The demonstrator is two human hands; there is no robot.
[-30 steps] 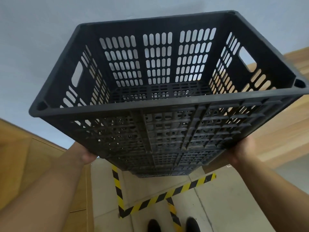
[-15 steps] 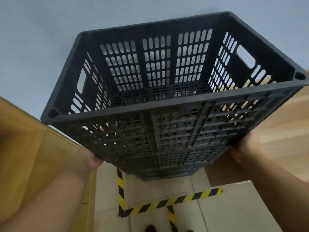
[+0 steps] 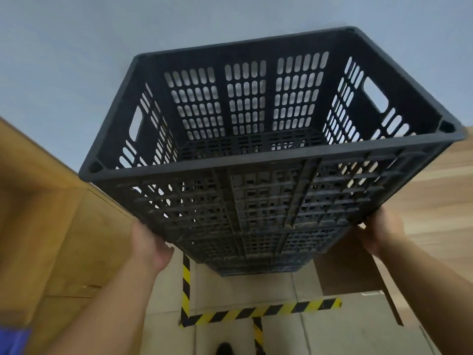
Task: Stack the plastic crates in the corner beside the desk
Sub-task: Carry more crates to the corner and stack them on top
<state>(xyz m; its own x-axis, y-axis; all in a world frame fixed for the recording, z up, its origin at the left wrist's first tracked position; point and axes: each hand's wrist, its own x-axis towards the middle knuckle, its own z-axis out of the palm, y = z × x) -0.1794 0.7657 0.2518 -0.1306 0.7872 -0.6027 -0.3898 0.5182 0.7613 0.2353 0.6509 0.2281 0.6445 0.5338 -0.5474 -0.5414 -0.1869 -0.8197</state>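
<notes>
I see the black plastic crate (image 3: 268, 160) held up in the air in front of the head camera, its open top turned toward me and its perforated bottom toward the far wall (image 3: 76, 47). The crate fills the middle of the view, well above the tiled floor (image 3: 230, 290).

My left hand (image 3: 151, 245) holds the crate at its lower left edge. The palm and the thumb side lie against the outside of the left wall, and the fingers go under and behind the plastic, so I cannot see their tips. They look curled round the edge. My right hand (image 3: 381, 233) holds the lower right edge in the same way: the back of the hand is toward me, and the fingers are hidden behind the crate wall, gripping it. The crate sits between the two hands, and most of its body stands above them.

On the floor below the crate a yellow-black tape line (image 3: 256, 312) makes a corner. At the left there are wooden cabinets (image 3: 51, 226), and at the right a wooden desk surface (image 3: 435, 201) lies behind the right hand. A dark shoe (image 3: 225, 348) shows at the near edge.
</notes>
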